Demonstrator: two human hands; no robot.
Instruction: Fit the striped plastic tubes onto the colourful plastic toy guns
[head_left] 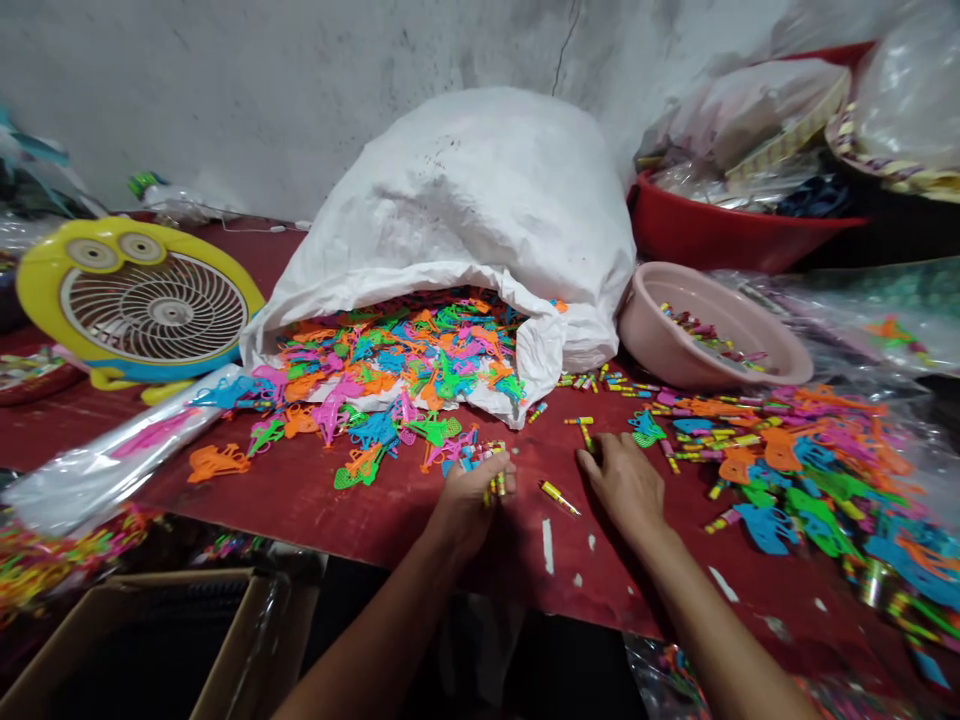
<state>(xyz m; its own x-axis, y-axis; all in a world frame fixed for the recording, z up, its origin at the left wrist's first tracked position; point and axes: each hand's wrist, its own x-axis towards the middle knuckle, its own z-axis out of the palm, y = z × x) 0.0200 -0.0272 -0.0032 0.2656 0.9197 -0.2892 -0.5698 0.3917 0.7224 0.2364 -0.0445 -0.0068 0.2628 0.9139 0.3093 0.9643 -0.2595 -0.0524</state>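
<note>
1. Small yellow sticks (495, 478): a bunch gripped in the closed left hand (469, 500), just in front of the white sack (480, 220).
2. Right hand (622, 480): open, flat on the red surface (420, 510), fingertips at a loose stick (559, 495).
3. Gathering looks barely begun: many sticks lie scattered right of the sack, near the pink bowl (660, 340).
4. Colourful plastic toys (397, 360) spill from the sack.

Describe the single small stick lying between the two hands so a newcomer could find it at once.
Start at the big white sack spilling colourful plastic toys onto the red table. Straight below its mouth, the left hand holds a bundle of sticks and the right hand lies flat. Between them lies one yellow stick, alone on bare table, unlike the scattered piles.
</note>
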